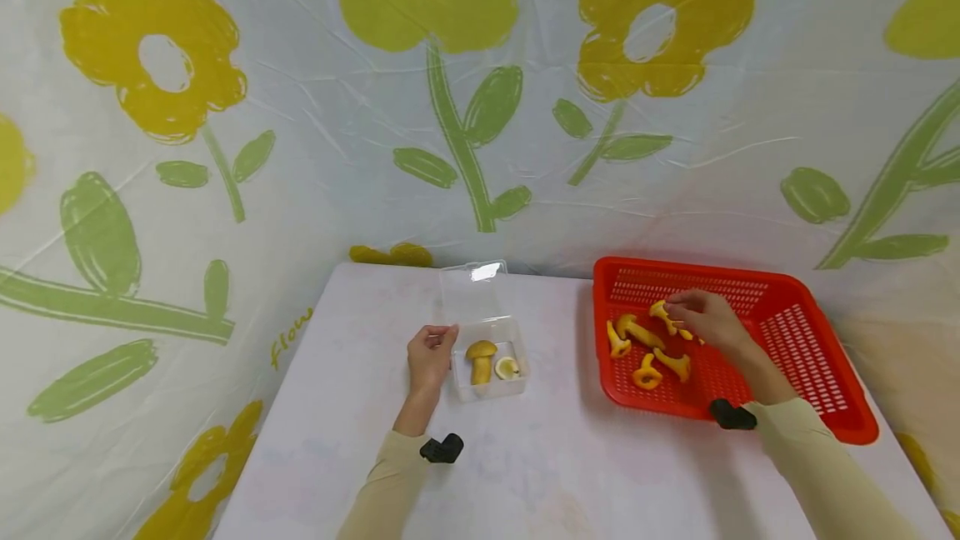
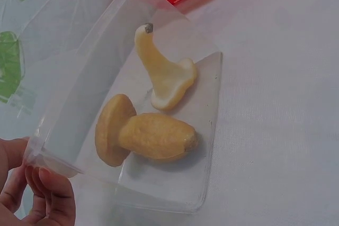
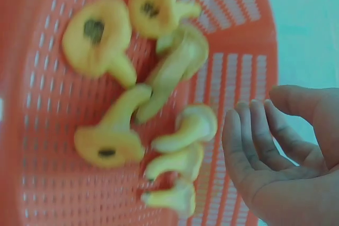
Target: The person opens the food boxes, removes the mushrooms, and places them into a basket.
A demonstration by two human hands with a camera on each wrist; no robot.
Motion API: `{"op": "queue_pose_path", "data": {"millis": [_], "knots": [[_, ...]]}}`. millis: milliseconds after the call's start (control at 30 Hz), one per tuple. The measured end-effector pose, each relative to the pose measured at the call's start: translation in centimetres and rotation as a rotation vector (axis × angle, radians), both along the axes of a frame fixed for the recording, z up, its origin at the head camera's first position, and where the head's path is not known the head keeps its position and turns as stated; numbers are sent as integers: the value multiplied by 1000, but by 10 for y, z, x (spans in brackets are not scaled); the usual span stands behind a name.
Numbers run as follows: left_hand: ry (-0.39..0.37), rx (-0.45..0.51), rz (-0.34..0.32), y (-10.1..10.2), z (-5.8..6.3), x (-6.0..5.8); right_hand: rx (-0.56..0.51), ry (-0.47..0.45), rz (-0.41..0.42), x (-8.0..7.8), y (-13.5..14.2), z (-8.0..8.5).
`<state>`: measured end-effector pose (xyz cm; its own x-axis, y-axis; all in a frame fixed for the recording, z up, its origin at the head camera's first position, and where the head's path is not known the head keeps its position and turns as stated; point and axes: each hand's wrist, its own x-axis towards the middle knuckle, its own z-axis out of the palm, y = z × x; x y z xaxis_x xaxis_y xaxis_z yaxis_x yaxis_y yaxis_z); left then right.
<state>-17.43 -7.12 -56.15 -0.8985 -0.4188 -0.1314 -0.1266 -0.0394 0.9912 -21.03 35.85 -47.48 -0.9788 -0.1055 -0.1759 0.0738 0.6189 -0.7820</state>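
Observation:
My left hand [image 1: 429, 359] pinches the left rim of a clear plastic box [image 1: 487, 392] between thumb and fingers. Inside that box lie two mushrooms: a stout brown-capped one [image 2: 159, 136] and a paler, thin-stemmed one [image 2: 164, 78]. On the right, my right hand [image 1: 707, 322] hovers over a red plastic basket [image 1: 615, 394], its fingers bent loosely with nothing between them in the right wrist view. Several yellow, trumpet-shaped mushrooms [image 3: 98, 38] lie in the basket, along with a longer, duller one [image 3: 172, 72].
The box's clear lid [image 1: 471, 294] stands tipped back behind it. Box and basket share a pale-covered table [image 1: 558, 457], with a gap between them. A flower-printed cloth [image 1: 330, 148] hangs behind and at the left.

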Motion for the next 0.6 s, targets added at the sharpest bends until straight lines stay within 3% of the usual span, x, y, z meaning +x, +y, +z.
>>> {"op": "queue_pose_path", "data": {"millis": [600], "knots": [[-22,4,2,4,3,4,-205,31,76,11,-64,18]]}}
